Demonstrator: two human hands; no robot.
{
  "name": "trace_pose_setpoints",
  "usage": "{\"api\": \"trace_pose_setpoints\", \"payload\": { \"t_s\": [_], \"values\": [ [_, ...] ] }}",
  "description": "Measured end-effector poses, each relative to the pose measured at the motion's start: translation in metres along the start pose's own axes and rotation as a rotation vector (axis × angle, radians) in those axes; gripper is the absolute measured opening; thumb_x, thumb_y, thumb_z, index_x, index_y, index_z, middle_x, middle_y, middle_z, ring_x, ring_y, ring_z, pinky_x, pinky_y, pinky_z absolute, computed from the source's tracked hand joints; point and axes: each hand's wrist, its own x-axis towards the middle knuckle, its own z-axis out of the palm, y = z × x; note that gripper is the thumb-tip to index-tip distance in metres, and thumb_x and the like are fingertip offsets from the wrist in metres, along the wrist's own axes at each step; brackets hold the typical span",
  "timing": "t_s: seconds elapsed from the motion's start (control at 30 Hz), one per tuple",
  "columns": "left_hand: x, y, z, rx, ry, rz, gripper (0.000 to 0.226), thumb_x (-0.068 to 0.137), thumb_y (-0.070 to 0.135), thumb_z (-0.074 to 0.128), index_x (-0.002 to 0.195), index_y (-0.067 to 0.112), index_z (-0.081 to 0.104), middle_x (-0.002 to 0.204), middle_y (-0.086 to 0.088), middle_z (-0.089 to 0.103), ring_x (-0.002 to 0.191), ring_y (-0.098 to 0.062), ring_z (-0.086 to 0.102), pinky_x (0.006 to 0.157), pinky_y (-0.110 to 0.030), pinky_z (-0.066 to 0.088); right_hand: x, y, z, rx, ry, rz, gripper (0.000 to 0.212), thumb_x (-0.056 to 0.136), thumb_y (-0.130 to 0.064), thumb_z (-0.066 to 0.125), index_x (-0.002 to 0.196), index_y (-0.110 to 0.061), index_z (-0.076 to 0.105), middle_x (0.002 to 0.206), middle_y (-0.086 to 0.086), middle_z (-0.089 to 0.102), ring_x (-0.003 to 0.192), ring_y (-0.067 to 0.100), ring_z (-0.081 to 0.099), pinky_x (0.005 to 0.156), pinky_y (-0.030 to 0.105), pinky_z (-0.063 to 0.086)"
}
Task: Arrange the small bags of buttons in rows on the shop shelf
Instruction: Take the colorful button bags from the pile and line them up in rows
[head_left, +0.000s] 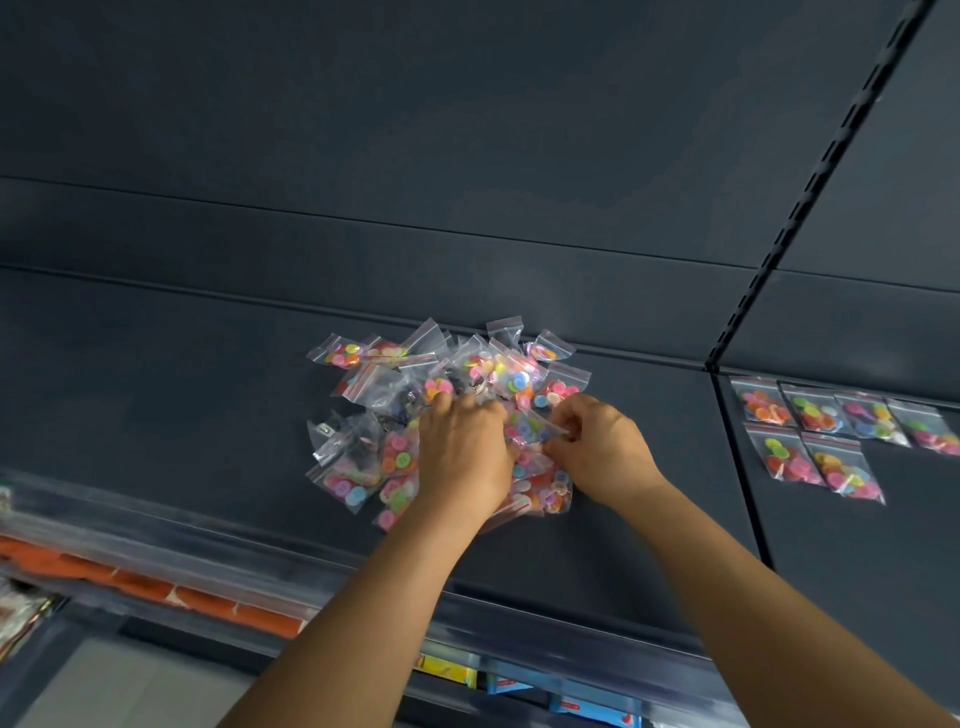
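Loose pile of small clear zip bags (447, 410) of bright plastic buttons, heaped mid-shelf on a dark shop shelf (156, 395). Six bags in two neat rows (826, 436) lying flat, well apart on the far right section. Left hand (465, 457) resting on the pile, fingers curled down into the bags. Right hand (597, 447) just beside it, fingertips pinching one bag by its edge. Probably light, slippery, crinkly film with loose buttons shifting inside; best pinched at the flat sealed strip on top. Red seal lines; pink, green, blue, orange buttons.
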Motion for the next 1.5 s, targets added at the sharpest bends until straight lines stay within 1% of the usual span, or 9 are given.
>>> {"api": "trace_pose_setpoints", "payload": {
  "t_s": [0.2,0.27,0.47,0.63,0.8,0.93,1.13,1.27,1.5],
  "values": [
    [-0.002,-0.004,-0.004,-0.153,0.047,0.050,0.006,0.085,0.036,0.064,0.087,0.031,0.060,0.100,0.010,0.060,0.104,-0.019,0.041,0.090,-0.034,0.028,-0.003,0.000,0.002,0.127,0.134,-0.003,0.008,0.086,-0.012,0.056,0.088,-0.019,0.054,0.074,-0.007,0.059,0.065,0.008,0.055,0.047,0.013,0.040],
    [-0.001,-0.003,-0.008,-0.214,0.099,0.095,0.014,0.085,0.030,0.063,0.079,0.030,0.051,0.091,0.012,0.059,0.095,-0.015,0.040,0.083,-0.028,0.025,-0.004,-0.001,-0.001,0.239,0.179,0.013,0.012,0.087,-0.012,0.057,0.094,-0.021,0.054,0.075,-0.012,0.059,0.066,0.002,0.056,0.048,0.010,0.041],
    [0.007,0.011,-0.022,-0.476,0.068,0.150,0.022,0.085,0.015,0.064,0.085,0.025,0.044,0.089,0.011,0.048,0.084,-0.010,0.046,0.073,-0.019,0.038,-0.006,-0.002,-0.024,0.578,0.272,0.094,0.008,0.088,-0.012,0.053,0.088,-0.019,0.057,0.078,-0.003,0.068,0.070,0.014,0.068,0.062,0.031,0.057],
    [0.012,0.040,-0.024,-0.774,-0.109,0.082,0.038,0.078,0.025,0.074,0.098,0.034,0.044,0.085,0.016,0.056,0.070,0.001,0.055,0.054,-0.011,0.040,-0.013,0.008,-0.051,0.740,0.249,0.125,0.021,0.091,-0.006,0.049,0.082,-0.017,0.064,0.065,-0.003,0.062,0.062,0.011,0.065,0.062,0.028,0.059],
    [0.012,0.080,-0.019,-0.926,-0.219,0.084,0.050,0.071,0.025,0.081,0.105,0.035,0.045,0.078,0.010,0.064,0.060,0.003,0.054,0.055,-0.016,0.043,-0.031,0.034,-0.079,0.801,0.136,0.062,0.001,0.087,-0.012,0.064,0.087,-0.012,0.064,0.065,-0.001,0.068,0.061,0.016,0.068,0.060,0.025,0.056],
    [0.009,0.120,-0.014,-1.009,-0.225,0.049,0.054,0.072,0.017,0.077,0.111,0.033,0.044,0.089,0.009,0.066,0.074,-0.002,0.061,0.063,-0.016,0.047,-0.043,0.068,-0.104,0.735,0.114,0.113,0.007,0.080,-0.012,0.071,0.085,-0.013,0.065,0.070,0.006,0.072,0.063,0.016,0.069,0.063,0.028,0.056],
    [0.000,0.187,0.003,-1.208,-0.354,-0.152,0.011,0.083,0.027,0.070,0.087,0.017,0.067,0.077,0.004,0.071,0.067,-0.008,0.063,0.061,-0.019,0.052,-0.061,0.126,-0.143,0.910,0.211,0.237,0.010,0.081,-0.008,0.070,0.085,-0.015,0.065,0.079,-0.001,0.075,0.070,0.015,0.071,0.063,0.027,0.057],
    [-0.004,0.232,0.014,-1.324,-0.375,-0.203,0.015,0.085,0.030,0.068,0.086,0.015,0.068,0.082,0.000,0.073,0.071,-0.009,0.068,0.064,-0.024,0.056,-0.070,0.164,-0.167,0.965,0.198,0.311,0.026,0.077,-0.012,0.076,0.101,-0.014,0.064,0.086,-0.001,0.074,0.068,0.012,0.069,0.062,0.025,0.055],
    [-0.012,0.287,0.038,-1.043,-0.405,-0.136,0.025,0.088,0.019,0.064,0.111,0.012,0.061,0.106,-0.005,0.069,0.087,-0.013,0.064,0.077,-0.027,0.055,-0.079,0.219,-0.199,0.937,0.265,0.366,0.019,0.090,-0.004,0.054,0.086,-0.020,0.065,0.066,-0.006,0.070,0.054,0.004,0.064,0.058,0.020,0.055]
  ]
}}
